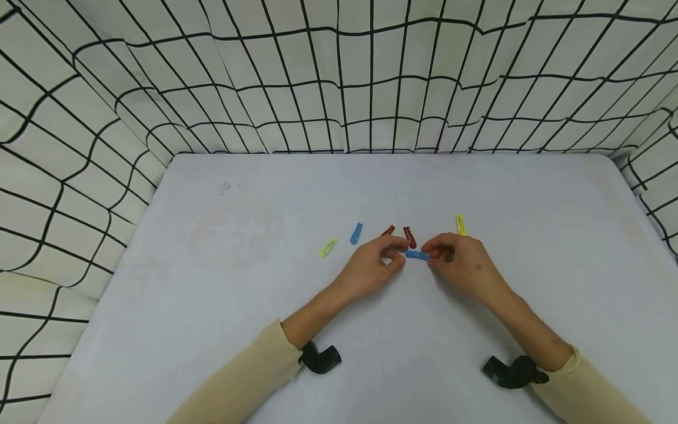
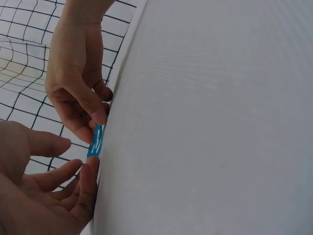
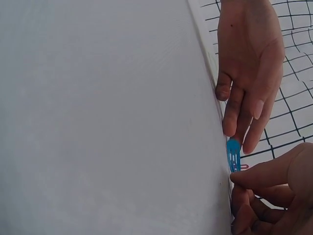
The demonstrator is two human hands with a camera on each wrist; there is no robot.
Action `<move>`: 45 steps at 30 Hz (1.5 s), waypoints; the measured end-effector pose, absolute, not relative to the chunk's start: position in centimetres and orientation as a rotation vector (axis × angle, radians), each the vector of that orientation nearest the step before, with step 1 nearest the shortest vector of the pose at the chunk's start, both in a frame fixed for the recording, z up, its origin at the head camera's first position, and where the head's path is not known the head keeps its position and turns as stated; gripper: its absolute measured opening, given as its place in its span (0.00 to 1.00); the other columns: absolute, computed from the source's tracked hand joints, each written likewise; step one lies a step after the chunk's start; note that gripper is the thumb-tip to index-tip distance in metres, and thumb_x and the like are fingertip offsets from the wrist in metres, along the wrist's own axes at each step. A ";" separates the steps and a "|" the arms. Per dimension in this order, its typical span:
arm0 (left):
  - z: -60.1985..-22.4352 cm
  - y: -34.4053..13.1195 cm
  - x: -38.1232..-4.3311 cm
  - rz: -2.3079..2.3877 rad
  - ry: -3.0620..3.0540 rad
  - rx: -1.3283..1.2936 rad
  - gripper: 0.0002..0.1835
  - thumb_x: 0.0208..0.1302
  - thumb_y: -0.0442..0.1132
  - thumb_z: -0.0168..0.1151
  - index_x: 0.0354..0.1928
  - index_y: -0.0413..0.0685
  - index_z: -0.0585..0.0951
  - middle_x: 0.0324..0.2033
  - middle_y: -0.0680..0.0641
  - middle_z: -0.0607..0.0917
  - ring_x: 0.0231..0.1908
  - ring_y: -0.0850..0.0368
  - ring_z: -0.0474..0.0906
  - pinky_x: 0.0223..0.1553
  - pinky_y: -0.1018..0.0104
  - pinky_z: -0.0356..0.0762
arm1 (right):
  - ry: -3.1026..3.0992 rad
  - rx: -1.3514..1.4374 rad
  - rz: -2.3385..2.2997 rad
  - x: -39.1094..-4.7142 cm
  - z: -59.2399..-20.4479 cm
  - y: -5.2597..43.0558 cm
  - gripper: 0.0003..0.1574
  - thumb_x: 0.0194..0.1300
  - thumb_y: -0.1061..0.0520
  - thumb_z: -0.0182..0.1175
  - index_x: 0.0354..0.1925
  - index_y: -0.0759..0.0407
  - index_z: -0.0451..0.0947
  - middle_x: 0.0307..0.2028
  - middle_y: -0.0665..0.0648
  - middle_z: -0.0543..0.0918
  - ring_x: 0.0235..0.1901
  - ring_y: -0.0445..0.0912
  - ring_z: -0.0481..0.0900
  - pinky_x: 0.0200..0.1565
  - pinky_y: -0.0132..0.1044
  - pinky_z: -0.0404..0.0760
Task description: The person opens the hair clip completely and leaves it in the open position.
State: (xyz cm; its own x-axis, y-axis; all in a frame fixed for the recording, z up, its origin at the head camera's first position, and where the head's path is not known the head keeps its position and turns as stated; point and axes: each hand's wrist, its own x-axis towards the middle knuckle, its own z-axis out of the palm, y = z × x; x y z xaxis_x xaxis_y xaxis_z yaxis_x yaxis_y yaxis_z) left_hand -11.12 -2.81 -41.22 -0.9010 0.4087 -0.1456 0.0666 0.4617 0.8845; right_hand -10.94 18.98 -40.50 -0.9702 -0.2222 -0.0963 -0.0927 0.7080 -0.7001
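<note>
A blue snap hair clip (image 1: pixel 417 255) lies crosswise between the two hands, low over the white table. My right hand (image 1: pixel 461 265) pinches its right end between thumb and finger, as the right wrist view shows at the clip's slotted part (image 3: pixel 234 155). At the other end is my left hand (image 1: pixel 373 265), thumb and index finger spread apart. In the left wrist view, a left fingertip meets the rounded end of the clip. Just beyond the hands are a red hair clip (image 1: pixel 410 237) and a second red hair clip (image 1: pixel 389 230), the latter partly hidden by left fingers.
Left of the hands lie another blue hair clip (image 1: pixel 356 234) and a yellow-green one (image 1: pixel 328 248). A yellow hair clip (image 1: pixel 460 224) sits behind the right hand, its lower end covered. White walls with a black grid (image 1: pixel 371 76) rise around the white tabletop (image 1: pixel 222 265).
</note>
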 end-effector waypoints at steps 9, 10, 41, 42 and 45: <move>-41.5 -2.8 -11.1 1.359 2.391 0.472 0.20 0.73 0.35 0.64 0.65 0.46 0.80 0.52 0.44 0.88 0.33 0.62 0.77 0.36 0.75 0.74 | 2.732 -0.245 -1.104 -11.0 -40.5 19.0 0.09 0.66 0.66 0.67 0.44 0.60 0.88 0.33 0.57 0.87 0.34 0.46 0.81 0.35 0.32 0.77; -41.5 -2.7 -11.1 1.357 2.393 0.481 0.20 0.73 0.35 0.64 0.64 0.46 0.80 0.52 0.44 0.88 0.33 0.62 0.77 0.36 0.75 0.74 | 2.725 -0.248 -1.106 -11.0 -40.5 19.0 0.09 0.66 0.66 0.66 0.44 0.60 0.88 0.33 0.56 0.87 0.34 0.46 0.81 0.35 0.31 0.77; -41.4 -3.8 -11.1 1.344 2.411 0.512 0.07 0.73 0.38 0.63 0.45 0.48 0.89 0.33 0.51 0.91 0.33 0.66 0.81 0.39 0.71 0.76 | 2.418 -0.288 -1.381 -10.7 -39.7 19.4 0.10 0.72 0.61 0.63 0.50 0.56 0.86 0.41 0.59 0.88 0.35 0.45 0.81 0.33 0.33 0.80; -41.4 -3.8 -11.1 1.361 2.401 0.499 0.07 0.73 0.38 0.63 0.45 0.48 0.89 0.33 0.51 0.91 0.33 0.65 0.81 0.39 0.71 0.76 | 2.378 -0.266 -1.403 -10.7 -39.8 19.4 0.11 0.73 0.60 0.63 0.51 0.56 0.86 0.41 0.59 0.87 0.35 0.46 0.81 0.33 0.33 0.80; -41.3 -4.0 -11.0 1.416 2.369 0.453 0.07 0.73 0.39 0.64 0.44 0.50 0.89 0.32 0.50 0.91 0.32 0.62 0.82 0.38 0.69 0.76 | 2.303 -0.238 -1.450 -10.9 -40.0 19.6 0.12 0.74 0.55 0.63 0.53 0.55 0.85 0.39 0.60 0.86 0.36 0.46 0.81 0.36 0.34 0.80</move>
